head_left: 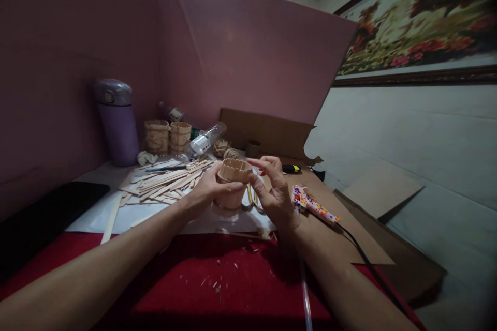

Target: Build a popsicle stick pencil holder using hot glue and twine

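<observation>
A small round cup made of upright wooden sticks [234, 176] stands over the white sheet [97, 217] at mid table. My left hand [205, 192] wraps round its left side and grips it. My right hand [272, 192] touches its right rim with thumb and forefinger, the other fingers spread. Gold-handled scissors [252, 201] lie just under the cup. A heap of flat wooden sticks [166, 182] lies to the left of my left hand.
A glue gun with a dotted pattern [312, 206] and black cord lies right of my right hand on cardboard [349, 232]. At the back stand a purple flask [116, 121], two finished stick cups [169, 135], a plastic bottle [207, 138] and twine balls [225, 151]. A black pad [42, 217] lies left.
</observation>
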Motion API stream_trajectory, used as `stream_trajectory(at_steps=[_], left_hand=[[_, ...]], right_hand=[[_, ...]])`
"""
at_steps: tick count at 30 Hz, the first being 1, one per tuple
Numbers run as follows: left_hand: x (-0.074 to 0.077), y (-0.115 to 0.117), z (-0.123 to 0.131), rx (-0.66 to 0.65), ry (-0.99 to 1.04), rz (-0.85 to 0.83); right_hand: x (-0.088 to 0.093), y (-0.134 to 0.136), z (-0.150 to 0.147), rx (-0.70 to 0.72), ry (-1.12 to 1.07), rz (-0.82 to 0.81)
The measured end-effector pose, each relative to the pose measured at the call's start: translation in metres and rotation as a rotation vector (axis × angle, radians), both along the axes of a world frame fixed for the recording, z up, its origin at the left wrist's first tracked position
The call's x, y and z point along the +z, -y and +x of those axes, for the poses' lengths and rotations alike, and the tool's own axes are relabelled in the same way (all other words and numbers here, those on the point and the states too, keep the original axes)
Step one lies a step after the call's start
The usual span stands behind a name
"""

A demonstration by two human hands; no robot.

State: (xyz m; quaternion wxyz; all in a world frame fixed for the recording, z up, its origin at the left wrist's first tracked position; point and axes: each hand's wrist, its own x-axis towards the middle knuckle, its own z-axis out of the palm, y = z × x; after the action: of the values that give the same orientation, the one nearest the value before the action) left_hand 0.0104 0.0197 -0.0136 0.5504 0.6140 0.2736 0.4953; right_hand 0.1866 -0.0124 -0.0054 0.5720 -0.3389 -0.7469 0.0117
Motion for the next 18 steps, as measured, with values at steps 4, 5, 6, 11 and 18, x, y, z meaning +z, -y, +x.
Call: stream_trajectory(at_steps=[4, 5, 6, 11, 18], left_hand=[[0.0031, 0.0040, 0.0014, -0.011, -0.063, 0.051], [0.0040, 0.0050, 0.0014, -0.018, -0.073, 0.052], [0.0049, 0.0058, 0.0012, -0.022, -0.080, 0.051], [0.0075, 0.0064, -0.0003, -0.025, -0.108, 0.065], [0.0077, 0.0064, 0.0005, -0.066, -0.107, 0.060]], right_hand=[[0.0022, 0.0025, 0.0003, 0.058, 0.054, 0.001], [0.0021, 0.0025, 0.0006, 0.069, 0.065, -0.005], [0.0019, 0.0024, 0.0008, 0.073, 0.072, -0.013], [0.0020, 0.0021, 0.0020, 0.078, 0.069, -0.042], [0.0035, 0.0037, 0.0007, 0.139, 0.029, -0.116]])
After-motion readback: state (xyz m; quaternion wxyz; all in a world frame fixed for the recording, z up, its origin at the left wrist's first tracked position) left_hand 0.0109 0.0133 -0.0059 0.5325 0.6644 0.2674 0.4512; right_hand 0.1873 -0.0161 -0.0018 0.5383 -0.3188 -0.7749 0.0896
